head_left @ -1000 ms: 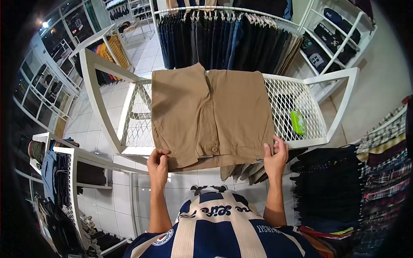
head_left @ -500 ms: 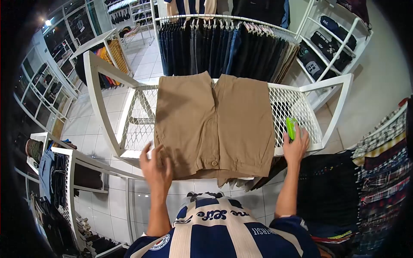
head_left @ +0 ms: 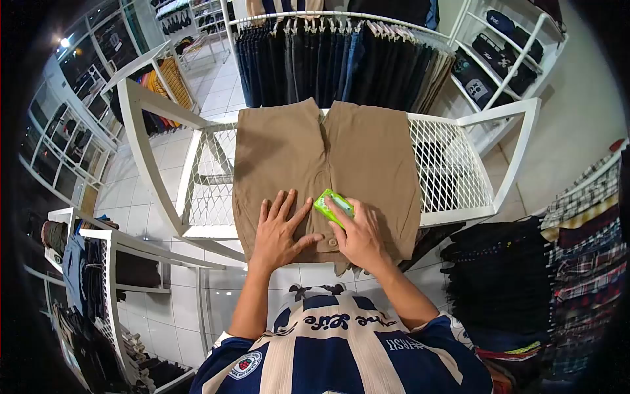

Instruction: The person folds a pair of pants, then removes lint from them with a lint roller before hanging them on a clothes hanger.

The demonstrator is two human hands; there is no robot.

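Tan shorts or trousers (head_left: 374, 157) lie spread over a white mesh rack, with the buttoned waistband on my side. My left hand (head_left: 281, 235) rests flat on the fabric left of the front seam, its fingers spread. Just beside it, my right hand (head_left: 359, 238) grips a small bright green packet (head_left: 326, 205) with a pale patch on top. The packet is against the fabric near the middle seam, and my fingers cover part of it. What exactly it contains cannot be made out.
The white mesh rack (head_left: 453, 164) has raised side frames at left and right. Behind it, dark jeans (head_left: 295, 65) hang on a rail. Checked shirts (head_left: 584, 256) hang at the right, and a shelf unit (head_left: 141, 289) with clothes stands at the left.
My right hand has carried the green packet from the mesh at the right onto the middle of the garment. My left hand has come down flat on the fabric.
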